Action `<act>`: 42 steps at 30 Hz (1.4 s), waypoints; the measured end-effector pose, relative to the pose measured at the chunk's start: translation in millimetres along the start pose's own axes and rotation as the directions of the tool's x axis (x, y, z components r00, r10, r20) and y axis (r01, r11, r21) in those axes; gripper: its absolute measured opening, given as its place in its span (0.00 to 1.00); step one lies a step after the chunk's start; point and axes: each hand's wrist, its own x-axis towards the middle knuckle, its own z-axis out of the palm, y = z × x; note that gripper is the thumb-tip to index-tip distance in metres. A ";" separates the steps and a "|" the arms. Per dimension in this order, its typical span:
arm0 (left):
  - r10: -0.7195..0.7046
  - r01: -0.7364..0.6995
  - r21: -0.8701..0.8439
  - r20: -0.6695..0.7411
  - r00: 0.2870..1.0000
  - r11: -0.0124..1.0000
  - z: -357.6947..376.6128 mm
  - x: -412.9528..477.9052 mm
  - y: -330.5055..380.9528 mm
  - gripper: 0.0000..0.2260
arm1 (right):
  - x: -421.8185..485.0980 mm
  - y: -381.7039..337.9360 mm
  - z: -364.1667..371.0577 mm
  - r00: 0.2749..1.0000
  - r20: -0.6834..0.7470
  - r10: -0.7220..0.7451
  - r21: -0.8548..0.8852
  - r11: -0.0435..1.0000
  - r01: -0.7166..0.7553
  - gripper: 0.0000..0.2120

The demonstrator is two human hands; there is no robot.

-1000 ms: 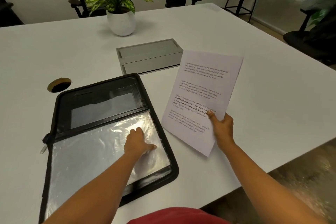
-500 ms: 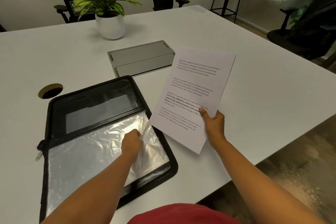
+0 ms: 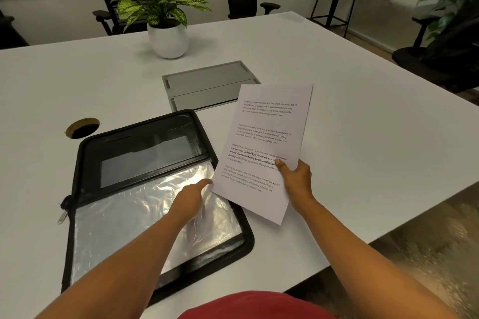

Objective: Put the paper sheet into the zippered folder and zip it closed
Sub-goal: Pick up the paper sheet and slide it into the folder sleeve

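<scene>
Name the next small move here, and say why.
Probably lower the paper sheet leftward into the clear sleeve. The right hand holds the sheet raised beside the open zippered folder, and the left hand rests on the sleeve at its right edge, seemingly readying the opening.

paper sheet (image 3: 269,142) printed "Village life is a peaceful, close-knit", bold "Defined by a slower pace"

Potted plant (image 3: 166,21), grey box (image 3: 207,85), cable hole (image 3: 83,127) on white table (image 3: 363,124).
</scene>
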 end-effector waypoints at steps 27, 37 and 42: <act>0.189 -0.165 0.168 -0.136 0.973 0.972 -4.0 -2.8 6.4 0.06 | 17.0 -17.9 -8.5 0.999 0.021 -0.025 -0.123 0.992 0.027 0.14; 0.282 -0.269 0.151 -0.077 0.956 0.951 -2.8 -6.6 14.0 0.07 | 15.9 -11.4 2.8 1.000 0.014 0.028 -0.091 0.996 -0.026 0.13; 0.311 -0.305 0.127 -0.034 0.950 0.944 -5.7 -9.4 13.0 0.06 | 17.6 -6.2 17.3 0.997 -0.013 0.081 -0.057 0.995 -0.082 0.12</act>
